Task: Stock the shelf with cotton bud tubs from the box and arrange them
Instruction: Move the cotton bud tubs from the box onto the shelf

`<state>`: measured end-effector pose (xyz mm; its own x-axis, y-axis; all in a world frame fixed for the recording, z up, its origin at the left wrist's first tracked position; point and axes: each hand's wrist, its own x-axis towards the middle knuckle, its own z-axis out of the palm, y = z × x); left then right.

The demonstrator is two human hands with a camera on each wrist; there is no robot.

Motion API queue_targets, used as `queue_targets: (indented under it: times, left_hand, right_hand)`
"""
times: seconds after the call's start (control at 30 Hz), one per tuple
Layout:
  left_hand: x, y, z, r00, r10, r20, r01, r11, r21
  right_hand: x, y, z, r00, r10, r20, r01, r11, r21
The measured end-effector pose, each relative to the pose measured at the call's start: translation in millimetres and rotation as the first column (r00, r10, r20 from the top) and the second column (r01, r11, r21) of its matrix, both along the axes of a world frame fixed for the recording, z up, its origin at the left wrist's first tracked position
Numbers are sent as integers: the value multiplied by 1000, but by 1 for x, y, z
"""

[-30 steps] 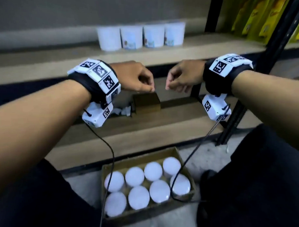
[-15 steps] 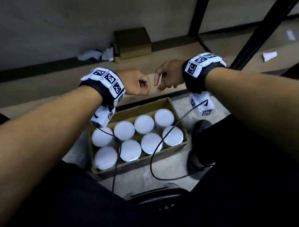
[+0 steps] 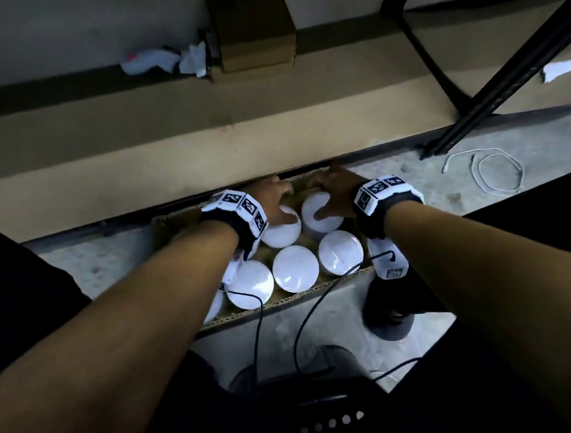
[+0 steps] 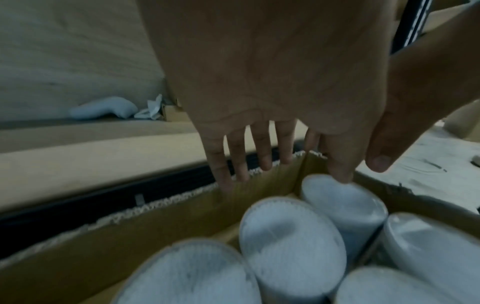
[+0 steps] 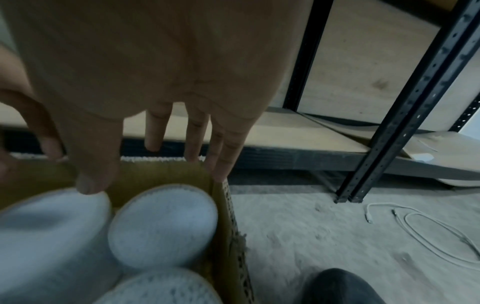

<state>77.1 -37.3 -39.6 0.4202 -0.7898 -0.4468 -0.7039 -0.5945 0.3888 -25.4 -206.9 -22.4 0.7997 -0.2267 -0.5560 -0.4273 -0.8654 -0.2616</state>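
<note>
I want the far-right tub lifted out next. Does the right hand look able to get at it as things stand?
Probably yes: the right hand hangs open right over the far-right tub, thumb on its lid, nothing between them; only the box wall crowds the far side.

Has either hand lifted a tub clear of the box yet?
No: both hands reach over tubs that sit inside the box.

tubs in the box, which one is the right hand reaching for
The far-row tub second from the box's right end: the right hand spreads over its lid; the others there lie uncovered or under the left hand.

Black wristbands (image 3: 242,224), white coded tags (image 3: 379,191)
</note>
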Motion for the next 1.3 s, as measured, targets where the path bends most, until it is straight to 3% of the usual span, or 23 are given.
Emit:
queue_targets:
  times: [0.13,0.3,0.5,0.83,1.3]
  left_hand:
    - [-12,-2,-25,1000,19,21,-19,1000,10]
    - [-19,0,-60,1000,19,21,-18,999,-38]
    - [-23,4,-53,995,31,94,-32,999,3]
    - [-25,8,-65,996,47,76,-46,999,-17]
    - [-23,17,-58,996,90,5,-87,978,-191]
  right_hand:
    - [-2,4,-22,996,-26,-83,20,998,-67]
    - [-6,8,-39,998,-22,-61,21,1000,-16]
    - [-8,16,-49,999,-18,-31,17,998,-57]
    - [-5,20,-56,998,-39,-52,33,994,-104]
    - [3,20,-41,995,-50,-89,42,994,-97]
